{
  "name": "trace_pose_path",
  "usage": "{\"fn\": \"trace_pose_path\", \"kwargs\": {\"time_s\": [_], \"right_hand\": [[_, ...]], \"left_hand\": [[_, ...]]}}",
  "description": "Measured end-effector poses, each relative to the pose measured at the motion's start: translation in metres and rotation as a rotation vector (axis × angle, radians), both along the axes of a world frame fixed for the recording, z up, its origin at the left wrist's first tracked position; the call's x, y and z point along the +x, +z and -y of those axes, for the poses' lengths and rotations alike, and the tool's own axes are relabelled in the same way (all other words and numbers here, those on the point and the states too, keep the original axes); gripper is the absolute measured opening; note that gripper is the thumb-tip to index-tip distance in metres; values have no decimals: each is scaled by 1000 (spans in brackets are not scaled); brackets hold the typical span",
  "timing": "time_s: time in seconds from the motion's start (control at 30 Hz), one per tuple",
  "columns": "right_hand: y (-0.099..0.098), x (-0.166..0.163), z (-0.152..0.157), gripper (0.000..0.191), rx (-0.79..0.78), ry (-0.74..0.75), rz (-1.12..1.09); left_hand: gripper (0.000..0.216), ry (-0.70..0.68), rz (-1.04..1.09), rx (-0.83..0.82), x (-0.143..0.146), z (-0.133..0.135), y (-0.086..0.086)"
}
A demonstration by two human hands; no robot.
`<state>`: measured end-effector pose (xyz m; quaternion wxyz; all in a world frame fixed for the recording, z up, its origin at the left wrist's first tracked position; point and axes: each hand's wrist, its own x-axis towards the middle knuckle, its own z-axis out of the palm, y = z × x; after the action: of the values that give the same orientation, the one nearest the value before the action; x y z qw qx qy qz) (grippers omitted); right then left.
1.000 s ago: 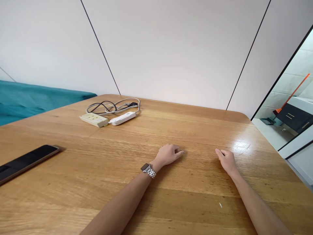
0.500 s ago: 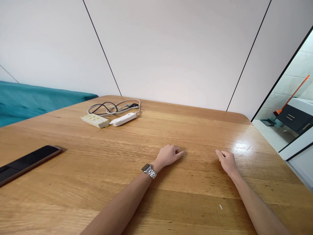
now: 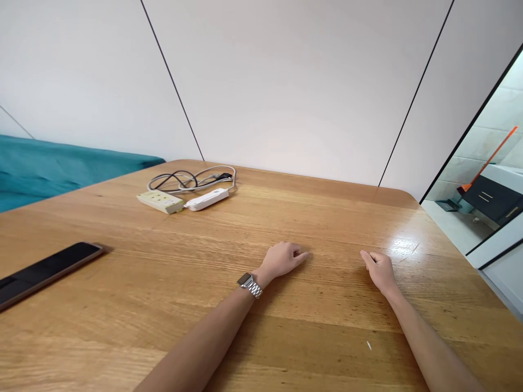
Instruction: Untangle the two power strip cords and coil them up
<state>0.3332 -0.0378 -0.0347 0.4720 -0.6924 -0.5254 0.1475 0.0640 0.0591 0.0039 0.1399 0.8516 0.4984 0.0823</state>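
On the wooden table (image 3: 327, 218), the left hand (image 3: 281, 258) and right hand (image 3: 379, 269) rest relaxed, seemingly empty. Well apart, two power strips (image 3: 180, 198) lie among looped cables (image 3: 192, 178). A careless sweep could snag them.

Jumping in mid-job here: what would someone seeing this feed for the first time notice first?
The left hand, silver watch at its wrist, and the right hand rest loosely curled and empty in the middle of the wooden table. Far left lie a cream power strip, a white adapter and tangled cables; a dark tablet lies at the near left edge.
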Motion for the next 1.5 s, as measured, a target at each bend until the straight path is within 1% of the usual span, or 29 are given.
{"fn": "trace_pose_path", "kwargs": {"time_s": [0.17,0.5,0.73,1.0,1.5], "right_hand": [[-2,1,-1,48,-13,-5,7],[-4,2,-1,48,-34,-8,-11],[-3,2,-1,48,-15,-2,-25],[-1,1,-1,47,10,1,-12],[-2,1,-3,47,10,-17,-27]], "left_hand": [[39,0,2,-3,1,0,1],[40,-10,17,5,-1,-4,-5],[39,-10,14,3,-1,-4,-5],[41,-7,19,9,-1,-7,-9],[41,-11,8,16,-2,-9,-11]]}}
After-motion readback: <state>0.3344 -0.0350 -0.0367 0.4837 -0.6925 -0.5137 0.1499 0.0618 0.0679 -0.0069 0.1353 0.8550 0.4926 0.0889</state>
